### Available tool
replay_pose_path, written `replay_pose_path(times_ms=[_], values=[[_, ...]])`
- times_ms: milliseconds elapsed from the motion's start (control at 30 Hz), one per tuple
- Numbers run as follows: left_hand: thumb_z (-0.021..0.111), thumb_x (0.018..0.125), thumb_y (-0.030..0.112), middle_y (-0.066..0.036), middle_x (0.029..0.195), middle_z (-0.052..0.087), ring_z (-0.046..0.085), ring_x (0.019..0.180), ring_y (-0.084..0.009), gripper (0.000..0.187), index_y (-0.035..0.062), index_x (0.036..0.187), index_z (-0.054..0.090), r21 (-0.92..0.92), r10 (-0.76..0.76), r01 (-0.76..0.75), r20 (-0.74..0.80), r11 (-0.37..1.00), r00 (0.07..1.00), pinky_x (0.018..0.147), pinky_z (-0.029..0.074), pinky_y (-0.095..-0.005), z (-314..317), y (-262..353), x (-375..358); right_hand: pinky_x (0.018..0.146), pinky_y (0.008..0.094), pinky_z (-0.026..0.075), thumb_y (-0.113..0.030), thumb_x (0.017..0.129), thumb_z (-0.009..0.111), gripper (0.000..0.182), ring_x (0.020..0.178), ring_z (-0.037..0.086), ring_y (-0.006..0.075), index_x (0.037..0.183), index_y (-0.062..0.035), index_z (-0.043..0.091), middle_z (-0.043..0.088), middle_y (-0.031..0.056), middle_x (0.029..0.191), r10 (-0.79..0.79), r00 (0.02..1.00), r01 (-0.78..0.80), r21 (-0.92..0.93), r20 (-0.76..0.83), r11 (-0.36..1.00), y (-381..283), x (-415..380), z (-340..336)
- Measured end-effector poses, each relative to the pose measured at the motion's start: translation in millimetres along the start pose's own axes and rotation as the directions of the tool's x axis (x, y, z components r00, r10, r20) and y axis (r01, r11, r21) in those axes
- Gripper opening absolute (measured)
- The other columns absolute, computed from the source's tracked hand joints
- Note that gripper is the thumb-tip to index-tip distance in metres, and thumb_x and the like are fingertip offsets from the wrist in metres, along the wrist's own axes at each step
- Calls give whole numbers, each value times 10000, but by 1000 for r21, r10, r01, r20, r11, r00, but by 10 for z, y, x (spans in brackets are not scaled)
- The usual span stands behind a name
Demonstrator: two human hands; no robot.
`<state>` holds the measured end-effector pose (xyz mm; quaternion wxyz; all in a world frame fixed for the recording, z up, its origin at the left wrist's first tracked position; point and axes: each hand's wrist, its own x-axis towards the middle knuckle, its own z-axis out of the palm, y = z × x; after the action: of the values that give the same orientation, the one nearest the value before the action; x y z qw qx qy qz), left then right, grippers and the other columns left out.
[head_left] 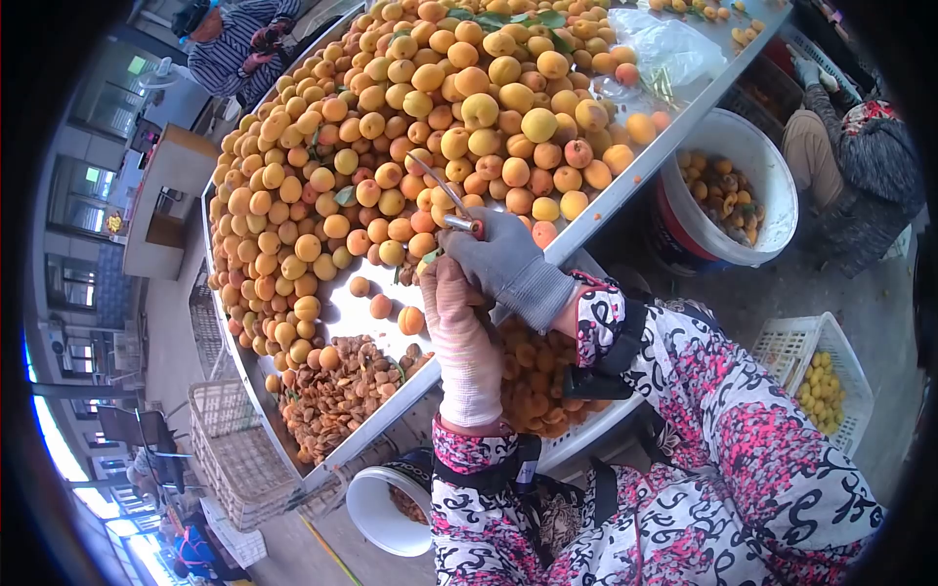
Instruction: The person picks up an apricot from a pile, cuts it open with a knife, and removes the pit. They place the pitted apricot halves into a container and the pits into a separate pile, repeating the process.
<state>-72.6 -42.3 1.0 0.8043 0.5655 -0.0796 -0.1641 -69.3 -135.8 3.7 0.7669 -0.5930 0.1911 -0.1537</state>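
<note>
My right hand, in a grey glove, is closed around the short handle of a knife. Its thin blade points up and away over the heap of apricots. My left hand, in a stained white glove, is just below and touches or nearly touches the right one. Its fingers are curled, and what they hold, if anything, is hidden. Both hands are above the near rim of the metal table. A few loose apricots lie left of my left hand, beside a pile of brown apricot pits.
Below my hands, a container holds apricot halves. A white bucket with dark fruit pieces stands right; another bucket stands lower left. Crates are left, a basket of yellow fruit right. Other people are around the table.
</note>
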Motion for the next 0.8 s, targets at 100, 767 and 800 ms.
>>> replay_pose_path(times_ms=[100, 767, 800], values=[[527, 907, 296, -22, 1057, 546, 512, 1011, -133, 342, 45, 1140, 536, -177, -62, 57, -20, 983, 998, 915, 396, -297, 106, 85, -18, 539, 276, 445, -250, 786, 606, 238, 536, 526, 119, 734, -20, 571, 550, 54, 577, -26, 1000, 26, 48, 7, 999, 23, -5, 12], [457, 934, 317, -40, 1004, 563, 536, 948, -145, 301, 50, 1052, 532, -400, -36, 22, -26, 916, 999, 876, 425, -296, -90, 48, 10, 564, 273, 450, -282, 782, 686, 263, 612, 551, 109, 778, -34, 600, 587, 68, 639, -284, 957, 287, -347, 60, 893, -188, -278, 196], [457, 934, 317, -40, 1004, 563, 536, 948, -145, 301, 50, 1052, 532, -421, -25, 16, -17, 907, 1000, 876, 425, -296, -79, 69, -30, 561, 281, 449, -291, 784, 681, 268, 609, 557, 121, 773, -37, 596, 586, 74, 637, -282, 958, 279, -371, 49, 885, -188, -295, 227]])
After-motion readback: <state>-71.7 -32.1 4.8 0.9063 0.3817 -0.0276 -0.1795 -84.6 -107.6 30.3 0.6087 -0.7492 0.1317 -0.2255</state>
